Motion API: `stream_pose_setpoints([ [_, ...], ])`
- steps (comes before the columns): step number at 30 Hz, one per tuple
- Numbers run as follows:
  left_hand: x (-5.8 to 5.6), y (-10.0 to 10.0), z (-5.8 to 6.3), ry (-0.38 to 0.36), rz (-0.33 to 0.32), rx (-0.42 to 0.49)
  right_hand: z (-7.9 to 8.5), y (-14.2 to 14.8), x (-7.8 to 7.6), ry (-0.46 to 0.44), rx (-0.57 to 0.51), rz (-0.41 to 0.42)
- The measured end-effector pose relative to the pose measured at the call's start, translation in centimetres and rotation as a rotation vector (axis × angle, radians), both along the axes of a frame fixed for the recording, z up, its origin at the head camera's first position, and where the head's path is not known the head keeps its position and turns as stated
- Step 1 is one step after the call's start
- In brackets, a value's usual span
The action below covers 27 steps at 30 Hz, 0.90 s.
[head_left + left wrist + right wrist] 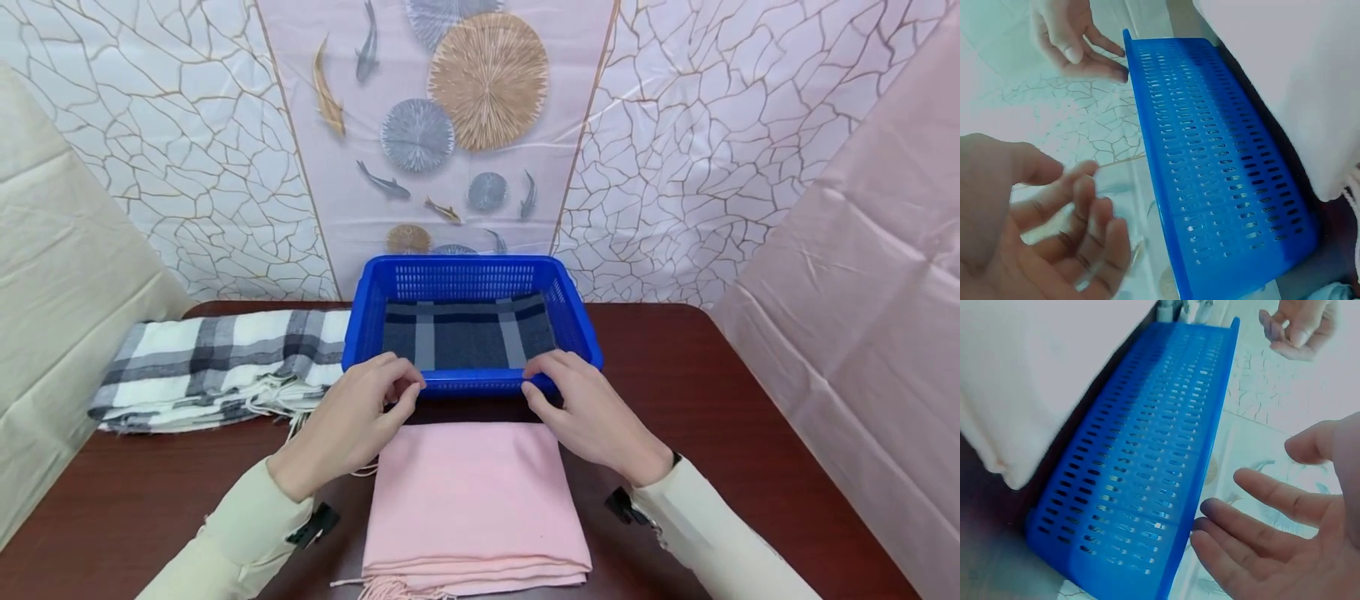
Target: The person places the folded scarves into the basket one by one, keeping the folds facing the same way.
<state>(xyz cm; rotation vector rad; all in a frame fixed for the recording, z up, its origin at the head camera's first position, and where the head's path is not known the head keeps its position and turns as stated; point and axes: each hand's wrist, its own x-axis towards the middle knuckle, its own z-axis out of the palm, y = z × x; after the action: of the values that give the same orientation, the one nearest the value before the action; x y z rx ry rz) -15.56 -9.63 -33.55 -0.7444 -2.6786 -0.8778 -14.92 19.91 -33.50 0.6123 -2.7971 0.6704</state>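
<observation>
A blue plastic basket (474, 377) with slotted walls sits at the back of the table, holding a folded dark grey plaid cloth (468, 340). My left hand (362, 410) hovers by the left of the basket's front rim, fingers loosely bent and holding nothing. Over by the right of that rim is my right hand (588, 407), its fingers relaxed; in the right wrist view the fingertips (1210, 509) lie close to the rim, and I cannot tell whether they touch. A folded pink fringed scarf (476, 500) lies between my forearms, in front of the basket.
To the left of the basket lies a folded black-and-white plaid scarf (232, 354) with tangled fringe, reaching up against the basket's side. The dark red-brown table (675, 375) is bordered by a patterned backdrop (660, 150) behind and pale cloth walls on both sides.
</observation>
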Motion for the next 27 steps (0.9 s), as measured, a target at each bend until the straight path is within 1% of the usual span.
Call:
stream_pose_setpoints([
  [3,1.0,-0.7,-0.3,0.015,0.061,-0.045,-0.5,0.4,1.1,0.027,-0.003,-0.003],
  [5,1.5,-1.2,-0.6,-0.006,0.102,-0.073,-0.7,0.6,1.7,0.031,-0.002,-0.013],
  [6,1.8,-1.4,-0.7,-0.033,0.117,-0.081,-0.8,0.8,2.0,0.021,-0.003,-0.021],
  [8,2.2,-1.9,-1.1,-0.110,0.146,-0.087,-1.0,1.0,2.6,-0.026,-0.009,-0.038],
  [12,3.0,-2.8,-2.2,-0.297,0.189,-0.099,-1.6,1.4,3.2,-0.197,-0.004,-0.097],
  [14,3.4,-3.1,-2.8,-0.365,0.205,-0.118,-2.2,1.6,3.4,-0.267,0.007,-0.125],
  [16,3.7,-3.2,-3.5,-0.412,0.210,-0.140,-2.8,1.7,3.5,-0.326,0.006,-0.149],
  [18,4.0,-3.2,-4.1,-0.427,0.205,-0.143,-3.4,1.8,3.8,-0.373,-0.006,-0.172],
  [23,4.4,-2.7,-5.3,-0.424,0.203,-0.116,-4.9,1.9,4.4,-0.477,-0.056,-0.242],
  [27,4.6,-2.4,-6.0,-0.458,0.209,-0.081,-5.5,2.0,4.6,-0.498,-0.082,-0.272],
])
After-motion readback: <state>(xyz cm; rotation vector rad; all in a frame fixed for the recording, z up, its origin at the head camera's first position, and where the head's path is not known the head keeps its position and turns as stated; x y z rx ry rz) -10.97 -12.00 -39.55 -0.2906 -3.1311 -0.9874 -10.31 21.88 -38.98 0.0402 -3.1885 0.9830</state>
